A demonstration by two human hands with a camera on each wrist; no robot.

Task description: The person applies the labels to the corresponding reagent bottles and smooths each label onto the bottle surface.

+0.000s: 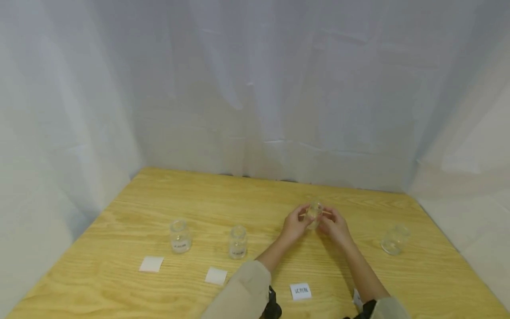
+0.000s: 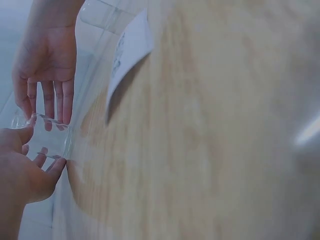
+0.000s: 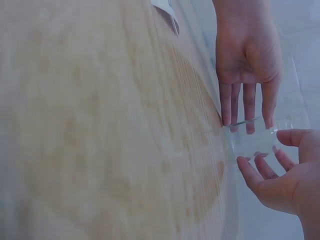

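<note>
The left hand (image 1: pixel 294 228) and right hand (image 1: pixel 336 228) hold a clear, round glass jar (image 1: pixel 314 212) between their fingers near the far edge of a yellow-brown wooden table (image 1: pixel 191 190) with wavy lines. Creased, whitish sheets (image 1: pixel 255 88) hang behind that edge and along both sides.

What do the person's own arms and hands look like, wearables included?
Loose, light beige fabric sleeves, left sleeve and right sleeve, both ending on the forearm. A small black device sits by the left cuff, black gear by the right. Left hand and right hand are bare: no gloves. No cables or markings visible.
</note>
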